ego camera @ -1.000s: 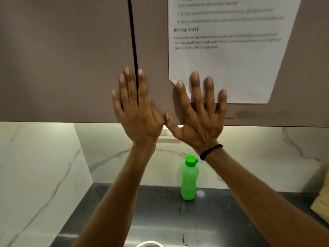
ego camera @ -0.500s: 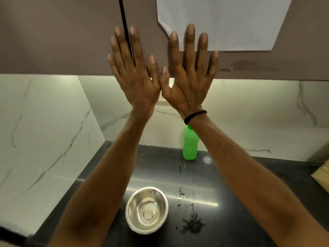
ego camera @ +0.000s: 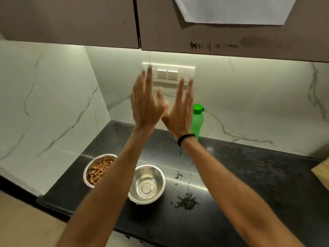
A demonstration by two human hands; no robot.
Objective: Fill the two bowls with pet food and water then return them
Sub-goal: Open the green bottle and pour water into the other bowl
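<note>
The two steel bowls sat side by side on the black counter (ego camera: pixel 249 184). The food bowl (ego camera: pixel 96 172) on the left held a layer of brown kibble, and the empty bowl (ego camera: pixel 146 184) to its right was dry and bare. The left forearm crossed the gap between them, so whether their rims touched could not be told. A green bottle (ego camera: pixel 197 120), cap on, stood upright at the marble backsplash, well behind the bowls and partly behind the right wrist.

The left hand (ego camera: pixel 146 106) and the right hand (ego camera: pixel 179 113) were raised above the counter, fingers straight and spread, gripping nothing. Motion blur softened both. A second before, the same flat hands had been up against the cabinet doors (ego camera: pixel 71 20), by the lower edge of the paper sheet (ego camera: pixel 231 11). Now they hung lower, in front of the switch panel (ego camera: pixel 169 73). The view had tipped down as well, which brought both bowls into sight where only one had shown half a second before.

That shift suggested the person was turning to the work itself. Food seemed at least partly served; water for the empty bowl, likely from the bottle, was not yet poured. Dark specks (ego camera: pixel 187 202) lay on the counter just right of the bowls.
</note>
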